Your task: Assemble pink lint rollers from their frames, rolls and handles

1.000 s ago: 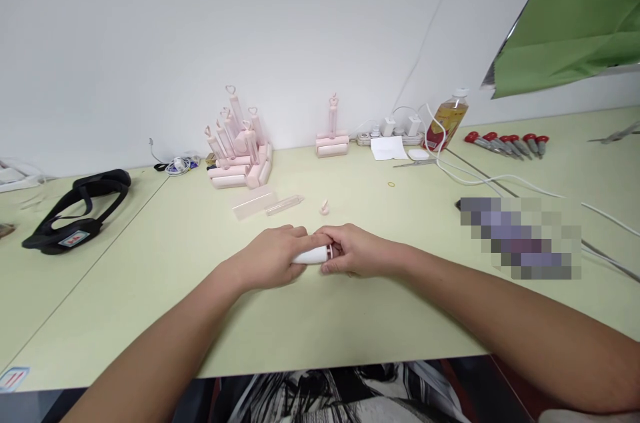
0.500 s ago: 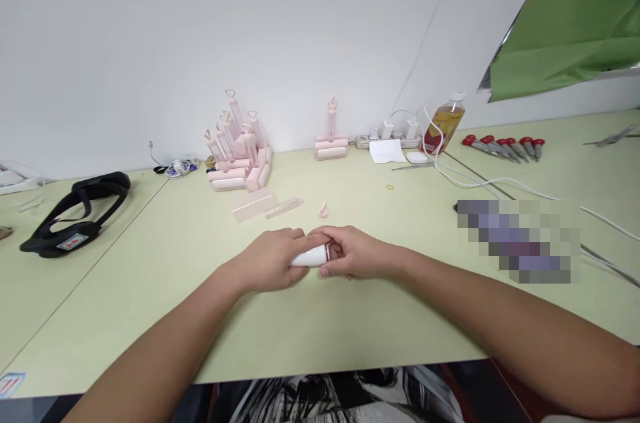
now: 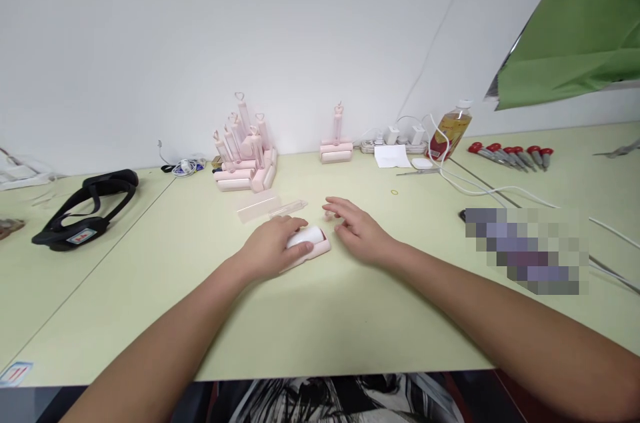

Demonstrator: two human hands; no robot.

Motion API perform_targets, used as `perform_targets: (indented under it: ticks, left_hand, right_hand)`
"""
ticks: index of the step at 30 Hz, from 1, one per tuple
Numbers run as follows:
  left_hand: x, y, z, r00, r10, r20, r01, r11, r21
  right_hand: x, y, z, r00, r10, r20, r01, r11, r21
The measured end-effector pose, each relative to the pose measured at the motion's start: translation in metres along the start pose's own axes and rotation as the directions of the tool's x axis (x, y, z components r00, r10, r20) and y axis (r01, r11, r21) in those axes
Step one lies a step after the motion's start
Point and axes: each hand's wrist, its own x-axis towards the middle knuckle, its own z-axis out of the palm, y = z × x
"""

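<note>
My left hand [image 3: 276,243] is wrapped over a lint roller head [image 3: 315,246], a white roll in a pale pink holder, low over the table. Its thumb lies along the roll and covers the left end. To the right, apart from the roller, my right hand [image 3: 363,231] has its fingers spread over a small pink piece [image 3: 329,215], which they partly hide; no grip on it shows. Beyond my left hand lie a clear tube-like handle [image 3: 295,207] and a clear pinkish cover [image 3: 259,206].
Several pink lint rollers [image 3: 245,156] stand at the back, with a single one [image 3: 337,143] farther right. A power strip [image 3: 371,147], a drink bottle [image 3: 450,129] and red-handled tools [image 3: 505,155] lie along the wall side. A black headset [image 3: 85,213] is at left; white cables [image 3: 473,191] run at right.
My right hand has let go of the roller's end and moved up and right to the small pink piece. The roller in my left hand has turned, showing its pink holder.
</note>
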Motion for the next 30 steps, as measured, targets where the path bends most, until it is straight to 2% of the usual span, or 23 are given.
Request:
perform_targets:
  ticks: [4,7,9,16,21,23,26,28,30]
  left_hand:
    - [0.01,-0.018,-0.002,0.974,-0.176,-0.141,0.169,0.983,-0.066]
    - [0.016,-0.026,-0.005,0.941,-0.305,-0.15,0.291,0.951,-0.105]
    - [0.017,-0.028,-0.005,0.938,-0.326,-0.121,0.313,0.943,-0.115]
    - [0.009,-0.022,-0.002,0.953,-0.302,-0.005,0.294,0.931,-0.216]
    - [0.01,-0.027,-0.003,0.944,-0.325,-0.065,0.3,0.921,-0.247]
    - [0.011,-0.031,-0.004,0.954,-0.29,-0.082,0.267,0.939,-0.216]
    - [0.01,-0.037,-0.006,0.987,-0.159,0.022,0.161,0.973,-0.164]
    - [0.009,-0.038,-0.007,0.989,-0.094,0.115,0.109,0.985,-0.131]
    - [0.008,-0.037,-0.008,0.988,-0.077,0.137,0.087,0.994,-0.072]
  right_hand:
    - [0.001,0.004,0.003,0.997,-0.041,0.061,0.047,0.993,-0.107]
    - [0.002,0.002,0.003,0.999,-0.016,0.029,0.019,0.994,-0.112]
    - [0.002,0.0,0.002,1.0,0.016,0.01,-0.015,0.995,-0.103]
    - [0.001,-0.001,0.002,0.999,0.037,0.006,-0.036,0.996,-0.088]
    - [0.0,0.001,0.001,0.999,0.017,-0.046,-0.021,0.996,-0.091]
    - [0.0,0.003,0.001,0.999,0.019,-0.033,-0.023,0.99,-0.136]
    - [0.001,0.006,0.0,0.998,0.06,0.004,-0.058,0.977,-0.206]
    - [0.001,0.008,-0.001,0.997,0.081,0.01,-0.076,0.968,-0.238]
    - [0.002,0.008,-0.002,0.996,0.093,0.013,-0.086,0.961,-0.265]
